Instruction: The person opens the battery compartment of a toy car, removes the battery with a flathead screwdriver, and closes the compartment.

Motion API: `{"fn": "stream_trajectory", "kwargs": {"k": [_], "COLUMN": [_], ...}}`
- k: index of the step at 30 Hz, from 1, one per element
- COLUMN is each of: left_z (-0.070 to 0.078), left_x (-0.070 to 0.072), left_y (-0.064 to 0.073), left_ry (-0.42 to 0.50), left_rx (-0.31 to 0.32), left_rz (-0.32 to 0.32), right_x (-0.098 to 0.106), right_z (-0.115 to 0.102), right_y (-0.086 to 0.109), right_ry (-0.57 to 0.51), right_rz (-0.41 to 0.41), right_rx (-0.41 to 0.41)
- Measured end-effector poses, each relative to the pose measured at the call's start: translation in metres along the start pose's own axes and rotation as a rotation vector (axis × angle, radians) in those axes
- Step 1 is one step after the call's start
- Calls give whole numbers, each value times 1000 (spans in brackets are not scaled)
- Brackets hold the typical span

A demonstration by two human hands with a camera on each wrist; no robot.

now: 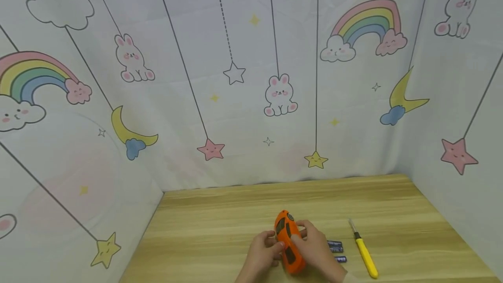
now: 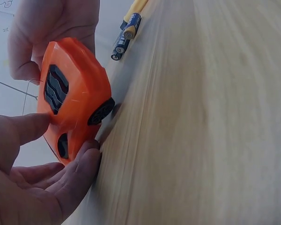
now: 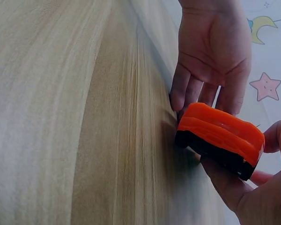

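An orange toy car [image 1: 290, 248] with black windows and wheels is held between both hands, low over the wooden table. On its left side, the left hand [image 1: 262, 250] grips the body, thumb on top and fingers curled beneath, as the left wrist view shows. From the other side the right hand [image 1: 314, 246] holds it, thumb over the roof edge. In the right wrist view, the end of the orange car [image 3: 220, 133] shows its black lower edge, tilted. Several batteries [image 1: 335, 246] lie just right of the right hand, partly hidden by it.
A screwdriver with a yellow handle [image 1: 366, 257] lies right of the batteries, its tip pointing away. The wooden table [image 1: 220, 213] ends at white fabric walls [image 1: 243, 117] printed with rabbits, stars and rainbows, standing at the back and both sides.
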State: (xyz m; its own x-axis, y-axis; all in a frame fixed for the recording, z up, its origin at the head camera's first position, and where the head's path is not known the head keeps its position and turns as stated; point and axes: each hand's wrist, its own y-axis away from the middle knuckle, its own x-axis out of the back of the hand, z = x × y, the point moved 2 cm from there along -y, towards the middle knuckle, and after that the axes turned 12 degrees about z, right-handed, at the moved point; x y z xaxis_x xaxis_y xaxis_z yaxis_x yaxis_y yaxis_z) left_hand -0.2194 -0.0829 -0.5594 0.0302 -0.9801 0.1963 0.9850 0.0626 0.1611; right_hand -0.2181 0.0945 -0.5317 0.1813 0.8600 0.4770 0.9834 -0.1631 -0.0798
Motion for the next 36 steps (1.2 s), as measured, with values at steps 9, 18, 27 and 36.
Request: {"fn": "stream_trajectory", "kwargs": {"k": [9,18,27,36], "left_z": [2,5,6,6], "left_x": [-4,-6,-8,-11], "left_y": [-2,-3,-4,-4], "left_ry": [38,18,-21,-106], "left_rx": [29,13,28,-20], "left_rz": [7,21,51,99], "right_x": [-1,4,8,11], "right_z": [4,6,13,14], "right_y": [-2,0,-3,-3], "right_ry": [-3,22,79,103], "right_rz": [-16,-46,-50,-97], "right_rx": [-33,7,1,-32]}}
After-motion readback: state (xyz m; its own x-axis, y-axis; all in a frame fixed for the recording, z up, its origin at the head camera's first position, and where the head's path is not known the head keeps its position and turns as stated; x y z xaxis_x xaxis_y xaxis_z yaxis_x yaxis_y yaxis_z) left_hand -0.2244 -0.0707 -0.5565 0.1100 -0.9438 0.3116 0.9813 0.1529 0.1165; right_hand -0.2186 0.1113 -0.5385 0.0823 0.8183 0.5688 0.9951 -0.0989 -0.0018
